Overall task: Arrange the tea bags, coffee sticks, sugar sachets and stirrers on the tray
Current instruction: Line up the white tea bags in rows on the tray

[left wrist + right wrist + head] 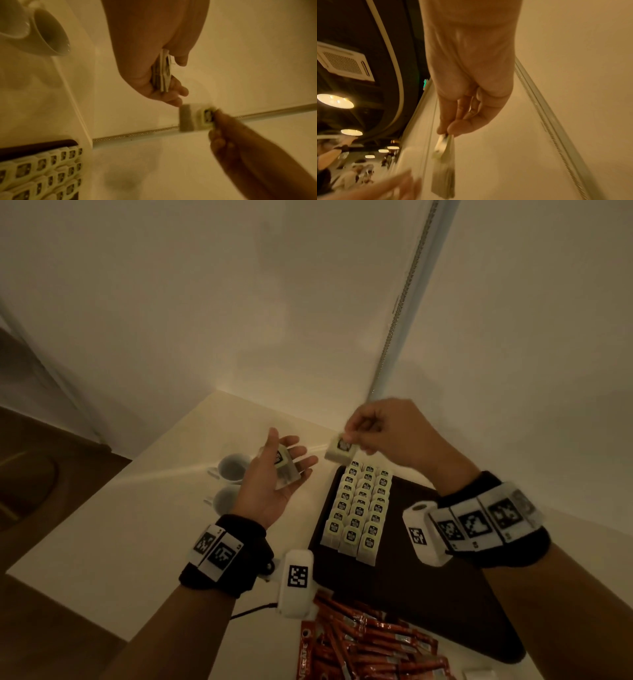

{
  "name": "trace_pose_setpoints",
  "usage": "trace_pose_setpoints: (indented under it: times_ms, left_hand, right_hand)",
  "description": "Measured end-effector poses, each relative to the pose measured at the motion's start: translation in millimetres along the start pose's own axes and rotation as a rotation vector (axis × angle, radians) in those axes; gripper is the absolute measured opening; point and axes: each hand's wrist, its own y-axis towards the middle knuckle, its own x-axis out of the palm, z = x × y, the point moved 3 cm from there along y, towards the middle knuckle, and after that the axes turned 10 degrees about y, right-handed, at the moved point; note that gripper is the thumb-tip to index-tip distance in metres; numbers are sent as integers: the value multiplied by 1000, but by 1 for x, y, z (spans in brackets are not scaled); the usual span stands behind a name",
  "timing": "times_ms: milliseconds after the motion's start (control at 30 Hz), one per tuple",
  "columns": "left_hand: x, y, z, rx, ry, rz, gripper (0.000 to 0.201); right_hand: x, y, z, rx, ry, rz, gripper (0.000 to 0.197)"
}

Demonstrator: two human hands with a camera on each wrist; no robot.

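My left hand point(284, 453) is held palm up over the table with its fingers straight, and a small stack of tea bags point(284, 467) lies on them. In the left wrist view the stack point(163, 71) shows edge-on. My right hand point(349, 436) pinches one tea bag point(340, 448) by its top, in the air just beyond the far left corner of the dark tray point(428, 594). In the right wrist view this bag point(443, 162) hangs from thumb and forefinger. Three overlapping rows of tea bags point(359, 508) lie along the tray's left side. Red coffee sticks point(370, 645) are heaped near me.
Two white cups point(233, 467) point(224, 501) stand on the table left of my left hand. The white table point(137, 525) sits in a wall corner, with a metal strip point(400, 313) running up the wall. The tray's right half is bare.
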Motion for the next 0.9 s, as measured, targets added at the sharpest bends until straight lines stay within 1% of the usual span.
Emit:
trace_pose_setpoints:
  times_ms: [100,233,300,400,500,633,800,900]
  left_hand:
    - [-11,1,2,-19,37,5,36]
    - [-16,1,3,-90,-30,-41,35]
    - [-18,2,1,-121,-71,-66,38]
    - [-20,4,-4,-160,-113,-71,47]
    - [-23,5,-6,-184,-137,-62,55]
    - [-27,5,-3,-189,-141,-60,63]
    - [-30,5,-2,-206,-165,-68,67]
    - [-28,4,-3,-219,-146,-82,68]
  right_hand:
    - [28,-15,60,145,-131,-101,11]
    - [73,-36,126,340,-226,-292,17]
    - [93,-42,144,382,-218,-362,20]
    - [116,-45,159,399,-186,-411,22]
    - [132,-43,173,392,-208,-365,21]
    - [140,-33,192,440,-164,-225,16]
    - [144,-27,203,440,-173,-173,15]
    - [147,-27,206,451,-149,-158,9]
